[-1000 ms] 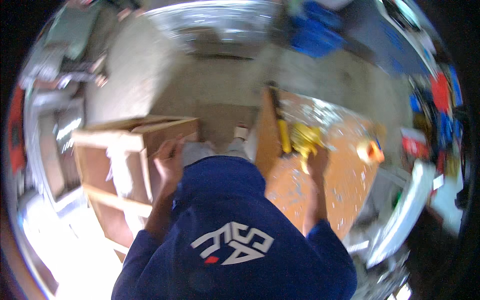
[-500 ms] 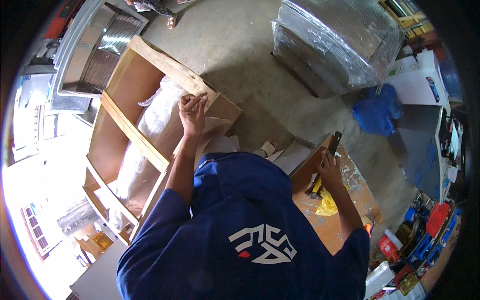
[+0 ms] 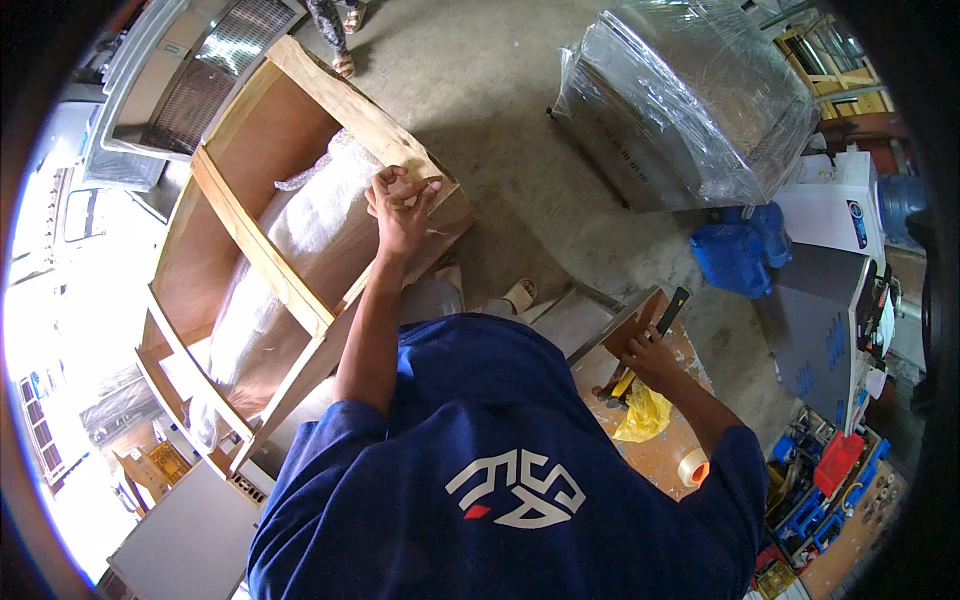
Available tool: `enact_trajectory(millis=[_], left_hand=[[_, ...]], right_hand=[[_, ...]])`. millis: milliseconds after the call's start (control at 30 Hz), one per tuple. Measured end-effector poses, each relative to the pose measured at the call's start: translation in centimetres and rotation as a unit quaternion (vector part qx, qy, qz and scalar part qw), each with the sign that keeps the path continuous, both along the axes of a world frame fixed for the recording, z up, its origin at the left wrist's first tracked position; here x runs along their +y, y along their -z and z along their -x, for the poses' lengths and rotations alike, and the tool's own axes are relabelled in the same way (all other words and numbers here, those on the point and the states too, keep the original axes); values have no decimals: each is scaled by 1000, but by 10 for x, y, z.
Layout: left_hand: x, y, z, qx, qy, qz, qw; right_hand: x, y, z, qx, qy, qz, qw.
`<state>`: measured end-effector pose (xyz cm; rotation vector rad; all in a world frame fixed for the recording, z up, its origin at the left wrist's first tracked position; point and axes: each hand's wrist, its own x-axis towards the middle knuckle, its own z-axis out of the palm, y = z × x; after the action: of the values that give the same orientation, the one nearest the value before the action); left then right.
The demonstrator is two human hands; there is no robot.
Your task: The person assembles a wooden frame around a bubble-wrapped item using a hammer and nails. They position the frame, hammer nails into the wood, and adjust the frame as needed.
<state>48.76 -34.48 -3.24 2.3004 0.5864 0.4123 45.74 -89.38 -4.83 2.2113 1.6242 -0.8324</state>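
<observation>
My left hand (image 3: 400,205) rests on the near corner of an open wooden crate (image 3: 250,245), fingers curled and pinching at the end of its top plank (image 3: 345,95). Bubble wrap (image 3: 300,215) lies inside the crate. My right hand (image 3: 650,355) is closed around a black-and-yellow tool (image 3: 670,310), held over the edge of an orange-brown board (image 3: 665,450). A crumpled yellow bag (image 3: 643,415) lies just below that hand. My blue shirt hides the ground between the two hands.
A roll of tape (image 3: 692,467) lies on the board. A plastic-wrapped metal machine (image 3: 690,100) stands at the upper right, with a blue object (image 3: 740,255) and a grey cabinet (image 3: 820,330) beside it. Another person's feet (image 3: 340,30) show at the top. Bins of parts (image 3: 830,470) fill the lower right.
My left hand has stayed on the crate's corner and its fingers have closed tighter on the plank end. My right hand has taken up the tool from the board.
</observation>
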Motion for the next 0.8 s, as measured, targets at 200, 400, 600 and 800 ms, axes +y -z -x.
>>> enact_trajectory(millis=[200,400,600,800], left_hand=[[-3,0,-1,-4,1,-28,1000],[-7,-3,-1,-32,4,-55,998],[-12,-9,0,-51,13,-72,996],[-8,-2,0,-58,28,-87,994]], right_hand=[[10,-27,-3,32,78,54,995],[19,-67,-17,-11,234,-47,971],[71,-91,-37,83,442,-179,875],[188,-90,-46,176,462,-391,777]])
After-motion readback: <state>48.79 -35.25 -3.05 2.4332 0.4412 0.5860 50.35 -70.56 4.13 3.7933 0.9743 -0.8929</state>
